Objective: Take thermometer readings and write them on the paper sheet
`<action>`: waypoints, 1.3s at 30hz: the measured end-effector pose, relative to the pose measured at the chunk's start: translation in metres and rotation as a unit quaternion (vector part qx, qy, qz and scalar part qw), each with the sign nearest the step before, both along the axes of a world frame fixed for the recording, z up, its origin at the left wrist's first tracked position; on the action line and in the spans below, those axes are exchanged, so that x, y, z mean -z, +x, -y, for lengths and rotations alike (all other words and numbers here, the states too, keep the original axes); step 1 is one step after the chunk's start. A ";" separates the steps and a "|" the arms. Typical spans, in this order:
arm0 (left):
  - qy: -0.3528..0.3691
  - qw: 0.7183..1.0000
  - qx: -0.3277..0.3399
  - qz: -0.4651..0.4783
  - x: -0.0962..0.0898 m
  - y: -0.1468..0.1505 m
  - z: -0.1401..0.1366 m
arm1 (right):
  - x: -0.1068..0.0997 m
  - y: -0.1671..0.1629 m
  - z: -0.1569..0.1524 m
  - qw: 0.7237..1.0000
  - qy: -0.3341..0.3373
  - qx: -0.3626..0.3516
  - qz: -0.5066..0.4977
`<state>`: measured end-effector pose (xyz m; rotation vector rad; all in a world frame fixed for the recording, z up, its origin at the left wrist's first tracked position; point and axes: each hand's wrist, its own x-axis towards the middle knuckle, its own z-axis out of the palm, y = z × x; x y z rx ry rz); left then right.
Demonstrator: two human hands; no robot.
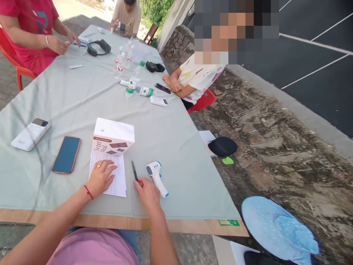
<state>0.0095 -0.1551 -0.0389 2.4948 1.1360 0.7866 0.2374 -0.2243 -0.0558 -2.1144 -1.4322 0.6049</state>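
My left hand (102, 178) lies with fingers spread on a printed sheet of paper (118, 186). Just beyond it, a white folded box (114, 130) with "Super Meal" on its side stands over the paper's far end. The fingers of my right hand (148, 191) are closed on the lower end of a black pen (134, 170), which points away from me on the cloth. Close beside that hand, on its right, rests a white and blue infrared thermometer (157, 176). A phone in an orange case (66, 154) is left of the paper.
A white power bank (31, 135) lies at the left. Farther up the cloth-covered table (68, 114) are plastic bottles (132, 85), another power bank (158, 101) and a dark headset (98, 48). Three people sit around the table. A light-blue hat (278, 224) is off the right corner.
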 end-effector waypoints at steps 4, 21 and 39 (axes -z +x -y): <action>-0.052 0.998 -0.007 -0.017 0.008 0.002 0.000 | -0.007 -0.002 0.001 0.995 0.049 0.039 -0.076; 0.049 0.998 -0.021 0.034 0.004 0.001 0.005 | -0.047 -0.029 0.009 0.871 0.014 -0.098 -0.480; 0.004 0.998 0.004 -0.058 0.004 0.002 0.006 | 0.012 -0.044 -0.026 0.918 0.181 0.070 -0.346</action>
